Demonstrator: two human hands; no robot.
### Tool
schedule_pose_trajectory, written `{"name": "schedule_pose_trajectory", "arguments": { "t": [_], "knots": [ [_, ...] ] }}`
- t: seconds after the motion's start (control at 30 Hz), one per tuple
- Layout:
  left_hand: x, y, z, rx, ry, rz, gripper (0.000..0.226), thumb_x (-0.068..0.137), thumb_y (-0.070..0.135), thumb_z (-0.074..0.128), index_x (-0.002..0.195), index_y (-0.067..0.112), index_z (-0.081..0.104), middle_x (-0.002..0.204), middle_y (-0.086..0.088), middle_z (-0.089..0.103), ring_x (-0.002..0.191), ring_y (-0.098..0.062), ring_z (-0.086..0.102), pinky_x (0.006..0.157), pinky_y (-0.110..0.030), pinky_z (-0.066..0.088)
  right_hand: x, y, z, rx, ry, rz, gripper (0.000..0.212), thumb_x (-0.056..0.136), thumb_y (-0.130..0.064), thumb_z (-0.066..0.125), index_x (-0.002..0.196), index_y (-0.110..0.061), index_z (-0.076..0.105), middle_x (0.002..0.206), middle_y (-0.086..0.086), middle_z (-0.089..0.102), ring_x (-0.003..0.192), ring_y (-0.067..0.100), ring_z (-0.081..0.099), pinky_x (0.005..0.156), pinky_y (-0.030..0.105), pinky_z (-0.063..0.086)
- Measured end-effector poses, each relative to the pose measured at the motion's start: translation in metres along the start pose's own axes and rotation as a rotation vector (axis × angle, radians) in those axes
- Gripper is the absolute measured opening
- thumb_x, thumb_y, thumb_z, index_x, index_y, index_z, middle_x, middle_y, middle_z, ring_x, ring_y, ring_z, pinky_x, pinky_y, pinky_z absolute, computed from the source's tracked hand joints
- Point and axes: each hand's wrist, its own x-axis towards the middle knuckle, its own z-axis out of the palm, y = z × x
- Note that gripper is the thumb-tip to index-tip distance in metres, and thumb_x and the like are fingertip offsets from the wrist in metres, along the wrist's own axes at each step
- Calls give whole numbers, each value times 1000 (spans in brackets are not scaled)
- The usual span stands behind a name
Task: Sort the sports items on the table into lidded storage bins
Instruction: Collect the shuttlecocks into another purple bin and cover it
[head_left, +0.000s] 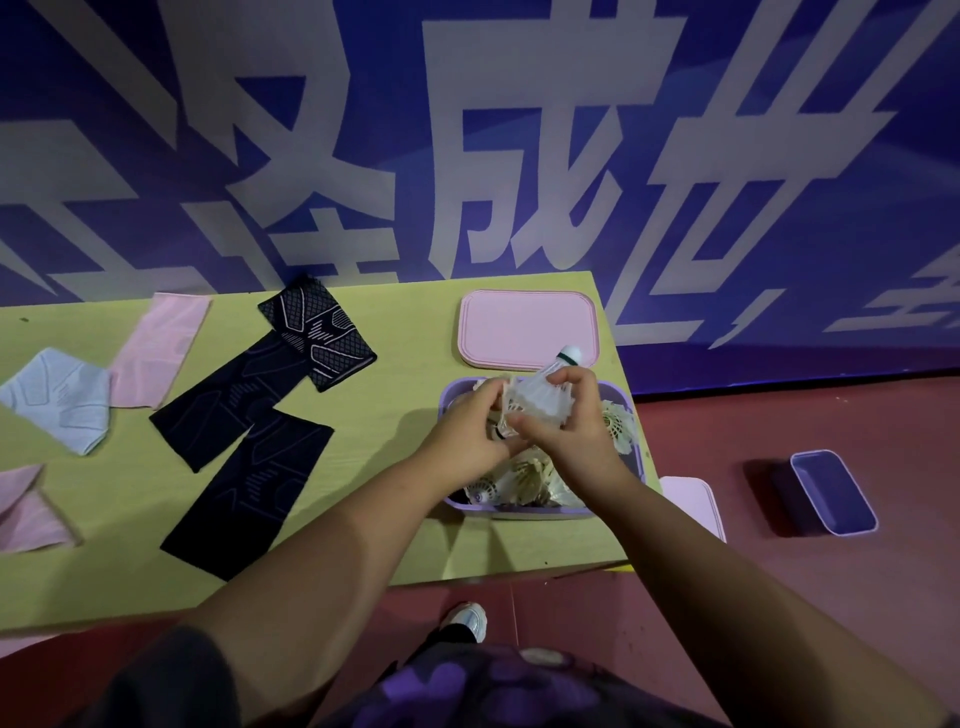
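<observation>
Here, both hands' grip (519, 415) closed on stacked shuttlecocks (543, 395) above the purple bin (636, 457).

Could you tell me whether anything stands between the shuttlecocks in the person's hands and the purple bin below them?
Nothing visible does. The left hand and right hand hold the shuttlecocks directly above the open purple bin, which already contains others. Its pink lid lies flat on the table behind it.

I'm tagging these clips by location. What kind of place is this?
Probably an indoor sports hall: a red court-like floor, a big blue banner with large white characters, and a purple bin of shuttlecocks on a yellow-green table.
</observation>
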Motion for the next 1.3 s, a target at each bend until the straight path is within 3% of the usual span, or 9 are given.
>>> {"name": "schedule_pose_trajectory", "arguments": {
  "t": [0.2,0.37,0.43,0.53,0.7,0.8,1.0,1.17,1.3],
  "knots": [
    [-4,-1,1,39,88,50,56,74,17,75,119,28,44,99,13,60,94,-8,63,71,-16,45,5,-5,-5,-63,118,-54,22,80,-50,60,93,-46,43,111,3,52,108,30,56,93,59,46],
    [-12,-8,-11,-182,185,-16,84,77,22,77,136,48,23,109,8,62,93,-8,66,77,-25,54,2,-12,-20,-111,140,-27,29,89,-24,58,104,-41,41,100,3,56,76,43,63,65,52,53],
    [-16,-14,-16,-223,240,6,79,77,21,79,132,51,31,115,9,57,100,-9,63,82,-21,51,0,-10,-30,-58,113,17,38,86,-15,60,108,-41,42,99,10,61,67,36,58,59,46,49],
    [-25,-30,-20,-10,263,98,66,77,16,78,127,43,44,122,9,47,106,-11,55,83,-5,40,-6,-5,-44,15,67,131,44,85,-6,62,112,-35,44,97,8,59,72,26,59,66,44,52],
    [-31,-46,-17,302,76,132,65,78,22,73,137,28,47,132,6,44,119,-15,51,97,-28,43,-11,3,-44,-214,83,256,26,77,-22,65,97,-33,53,91,8,59,66,24,59,60,38,51],
    [-30,-42,-15,495,41,177,63,80,33,65,140,27,45,129,2,43,114,-21,52,95,-32,43,-13,3,-40,-362,118,196,25,74,-28,65,96,-33,54,96,2,64,76,18,61,64,32,49],
    [-27,-40,-17,540,66,153,72,84,65,37,140,22,46,129,1,50,121,-18,49,100,-30,38,-22,0,-47,-540,210,147,27,75,-34,62,96,-32,45,91,-9,61,81,16,59,68,35,47],
    [-23,-39,-12,461,164,144,62,87,49,59,139,17,49,134,-1,46,118,-19,53,100,-33,44,-20,33,-40,-871,-66,84,35,84,-34,60,117,-24,53,114,3,52,101,29,57,79,35,46],
    [-24,-38,-7,522,151,151,58,87,43,59,138,19,47,136,-1,43,110,-19,56,91,-32,47,-21,59,-30,-1032,-187,-35,55,98,-46,44,148,-25,30,134,8,43,119,32,47,95,42,44]
  ]
}}
